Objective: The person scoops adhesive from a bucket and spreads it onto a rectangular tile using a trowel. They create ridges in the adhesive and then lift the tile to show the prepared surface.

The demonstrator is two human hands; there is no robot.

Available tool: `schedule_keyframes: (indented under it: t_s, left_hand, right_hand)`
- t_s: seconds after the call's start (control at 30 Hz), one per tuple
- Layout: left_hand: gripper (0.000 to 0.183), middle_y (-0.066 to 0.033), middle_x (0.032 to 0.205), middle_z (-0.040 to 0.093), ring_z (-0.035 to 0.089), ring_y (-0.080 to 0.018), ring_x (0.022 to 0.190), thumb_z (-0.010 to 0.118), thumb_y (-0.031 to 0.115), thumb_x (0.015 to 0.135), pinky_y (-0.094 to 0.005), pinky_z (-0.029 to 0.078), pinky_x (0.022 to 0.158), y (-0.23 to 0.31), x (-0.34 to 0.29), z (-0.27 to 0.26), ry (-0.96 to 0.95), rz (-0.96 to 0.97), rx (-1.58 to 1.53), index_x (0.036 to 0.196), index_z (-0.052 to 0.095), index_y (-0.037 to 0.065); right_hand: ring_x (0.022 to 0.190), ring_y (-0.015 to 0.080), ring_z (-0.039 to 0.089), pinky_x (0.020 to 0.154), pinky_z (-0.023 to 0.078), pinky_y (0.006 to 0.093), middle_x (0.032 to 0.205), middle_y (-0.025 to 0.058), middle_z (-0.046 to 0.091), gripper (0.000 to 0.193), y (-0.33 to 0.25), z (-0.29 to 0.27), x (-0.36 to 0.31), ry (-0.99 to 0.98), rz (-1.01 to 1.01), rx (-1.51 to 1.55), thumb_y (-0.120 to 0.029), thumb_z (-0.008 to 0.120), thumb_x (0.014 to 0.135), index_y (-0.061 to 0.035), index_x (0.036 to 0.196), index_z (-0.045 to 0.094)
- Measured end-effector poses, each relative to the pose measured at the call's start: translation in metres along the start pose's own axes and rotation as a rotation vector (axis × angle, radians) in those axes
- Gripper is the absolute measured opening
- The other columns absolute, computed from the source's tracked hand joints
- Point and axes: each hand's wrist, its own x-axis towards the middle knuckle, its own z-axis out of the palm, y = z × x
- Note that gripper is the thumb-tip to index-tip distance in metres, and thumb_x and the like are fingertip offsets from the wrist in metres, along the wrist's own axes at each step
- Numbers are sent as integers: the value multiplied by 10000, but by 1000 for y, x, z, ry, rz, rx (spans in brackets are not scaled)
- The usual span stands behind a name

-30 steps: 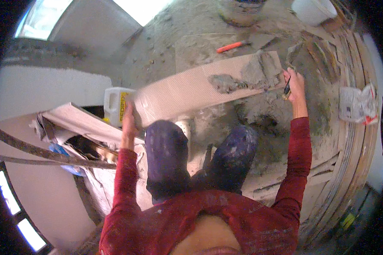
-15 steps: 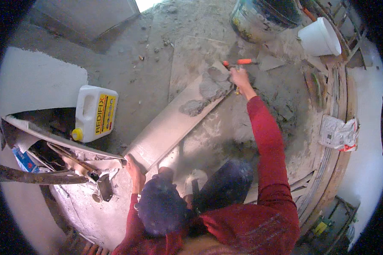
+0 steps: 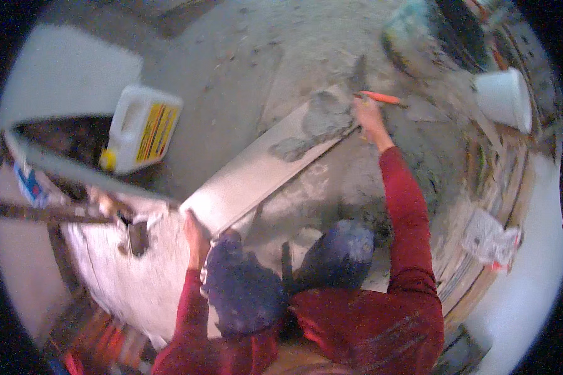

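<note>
A long pale plank-shaped slab [image 3: 250, 172] slants from near left to far right in front of my knees. Wet grey mortar [image 3: 325, 115] lies in lumps on its far half. At the near left corner, my left hand [image 3: 196, 236] grips the slab. My right hand [image 3: 370, 119] is closed at the far right edge; blur hides exactly what it grips. Just past its fingers is an orange handle [image 3: 385, 98], and a dark pointed blade [image 3: 359, 72] shows above them. I cannot tell whether the two are joined.
To the left stands a white jerrycan [image 3: 145, 128] with a yellow cap. Far right are a big stained tub [image 3: 413, 37] and a white bucket [image 3: 503, 100]. A crumpled white bag [image 3: 489, 240] lies by long boards [image 3: 513, 194] on the right. Debris fills an opened sack [image 3: 75, 162] at left.
The view has shifted and blurred, so the tub and bucket sit further right. Both hands keep their places at the slab's two ends. The mortar still lies on it.
</note>
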Motion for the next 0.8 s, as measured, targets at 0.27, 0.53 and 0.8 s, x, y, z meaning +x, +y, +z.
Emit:
schedule_keyframes:
  t_s: [0.27, 0.53, 0.8]
  left_hand:
    - [667, -43, 790, 573, 478, -159, 723, 429, 546, 1051, -368, 435, 662, -37, -16, -27, 123, 80, -5, 978, 640, -83]
    - [752, -230, 977, 721, 695, -308, 896, 466, 632, 1000, -403, 514, 816, -50, -34, -15, 59, -143, 33, 1137, 690, -73]
    - [705, -171, 1298, 609, 585, -238, 1162, 481, 538, 1041, -371, 457, 1028, -110, -23, -36, -146, -154, -369, 1352, 537, -93]
  right_hand:
    - [763, 117, 523, 699, 433, 317, 847, -12, 586, 189, -24, 15, -28, -183, 11, 181, -190, 595, 939, -19, 1004, 644]
    - [856, 331, 677, 771, 505, 445, 936, 191, 704, 384, 27, 33, 10, -6, -304, 56, -320, 612, 942, 42, 1060, 661]
    - [949, 405, 677, 836, 509, 488, 953, 249, 688, 384, -53, -4, -43, -146, -322, -314, -348, 567, 962, 11, 1068, 654]
